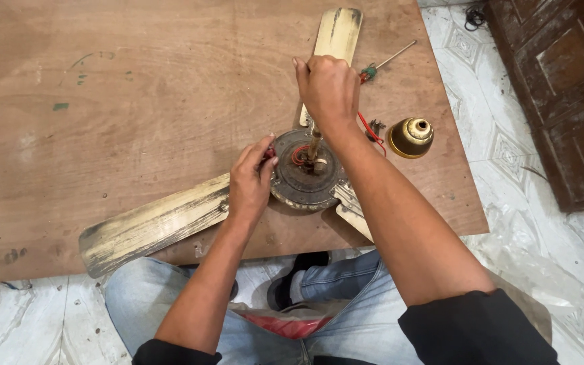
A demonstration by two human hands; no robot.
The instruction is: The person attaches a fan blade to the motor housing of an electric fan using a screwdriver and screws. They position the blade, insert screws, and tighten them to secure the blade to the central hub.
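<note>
An old ceiling fan lies on a brown wooden board (pixel 136 101), its round rusty motor housing (pixel 302 182) facing up. Three worn cream blades spread from it: one toward the lower left (pixel 150 226), one toward the far edge (pixel 336 37), one under my right forearm (pixel 354 215). My left hand (pixel 250 181) rests on the housing's left rim, fingers pinching a small red piece. My right hand (pixel 329 88) is closed in a fist above the fan's upright rod (pixel 314 142), gripping a tool whose red cord (pixel 370 128) trails down. The tool itself is mostly hidden.
A brass-coloured bell-shaped cover (pixel 411 137) stands on the board right of the motor. A thin screwdriver with a green handle (pixel 383 64) lies behind it. A dark wooden cabinet (pixel 562 88) stands at right on the tiled floor. My knees are under the board's near edge.
</note>
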